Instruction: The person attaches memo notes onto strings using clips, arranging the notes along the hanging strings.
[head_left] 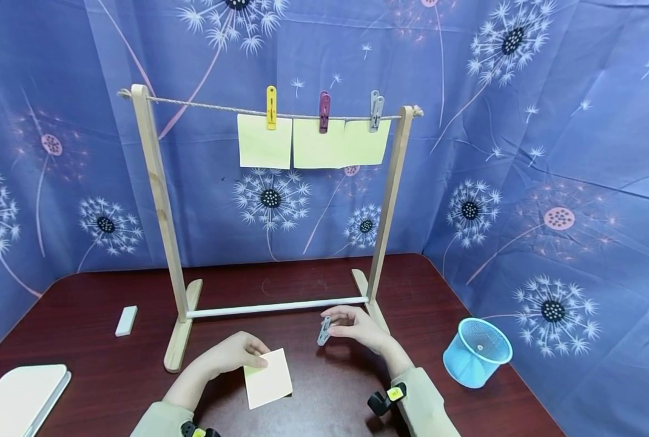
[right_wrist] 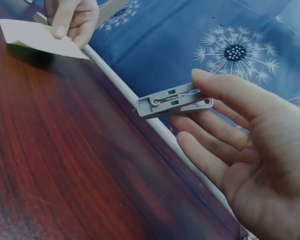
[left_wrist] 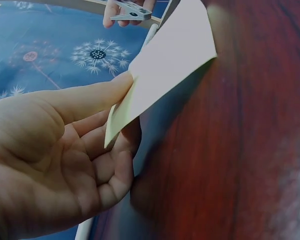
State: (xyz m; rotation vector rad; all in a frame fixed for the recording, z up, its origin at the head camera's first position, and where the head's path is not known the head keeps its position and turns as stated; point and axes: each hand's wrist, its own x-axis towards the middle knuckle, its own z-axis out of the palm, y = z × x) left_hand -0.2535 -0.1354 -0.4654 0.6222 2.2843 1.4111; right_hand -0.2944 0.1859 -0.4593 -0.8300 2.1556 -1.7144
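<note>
My left hand (head_left: 236,354) pinches a pale yellow paper square (head_left: 270,381) by its upper left corner, thumb on top, low over the table. To its right, my right hand (head_left: 359,328) holds a grey clothespin (right_wrist: 172,101) by its handle end between thumb and fingers; the jaw end points away from the palm. Above both hands a string (head_left: 204,106) runs between two wooden posts. On it hang several things side by side: yellow papers under a yellow clothespin (head_left: 272,108), a dark red clothespin (head_left: 324,112) and another grey clothespin (head_left: 376,111).
The wooden frame's left post (head_left: 161,206) and right post (head_left: 391,206) stand on feet, joined low down by a white rod (head_left: 278,308). A blue mesh cup (head_left: 477,353) is at the right, a white block (head_left: 126,320) and a white case (head_left: 21,397) at the left.
</note>
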